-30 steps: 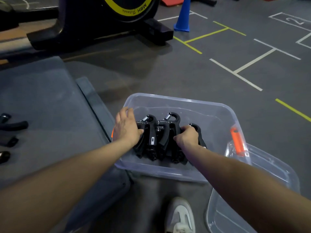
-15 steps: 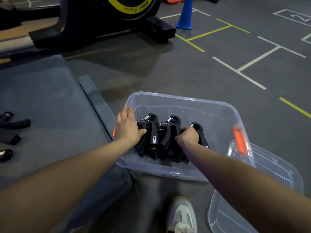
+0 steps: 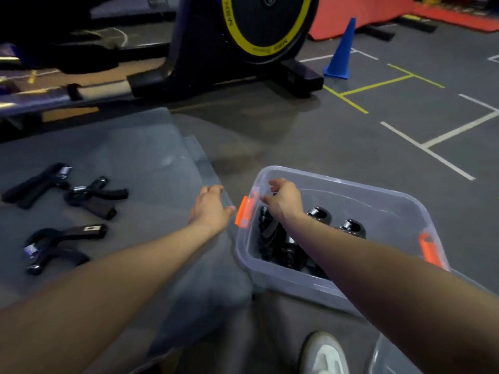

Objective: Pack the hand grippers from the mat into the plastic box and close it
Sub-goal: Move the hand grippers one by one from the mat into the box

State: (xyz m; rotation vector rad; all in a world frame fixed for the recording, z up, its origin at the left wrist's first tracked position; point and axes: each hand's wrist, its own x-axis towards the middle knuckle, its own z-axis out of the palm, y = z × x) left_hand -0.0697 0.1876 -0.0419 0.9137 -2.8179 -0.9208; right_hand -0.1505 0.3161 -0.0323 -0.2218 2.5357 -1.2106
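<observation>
The clear plastic box [image 3: 383,197] with orange latches stands open on the floor, with several black hand grippers [image 3: 272,238] packed upright inside. My right hand [image 3: 283,199] hovers over the box's left end, fingers loosely curled and holding nothing. My left hand [image 3: 210,209] is outside the box, above the grey mat's edge, fingers apart and empty. Three black hand grippers lie on the mat [image 3: 140,163] at the left: one [image 3: 37,184] farthest back, one [image 3: 93,197] beside it, one [image 3: 59,245] nearest me.
The box's clear lid [image 3: 388,357] lies on the floor at the bottom right, next to my white shoe [image 3: 324,354]. A black and yellow exercise machine [image 3: 243,41] stands behind the mat. A blue cone [image 3: 341,51] stands on the floor beyond it.
Both hands have let go of the grippers in the box and lifted away to the left. The view has swung left, bringing the mat's grippers fully into sight.
</observation>
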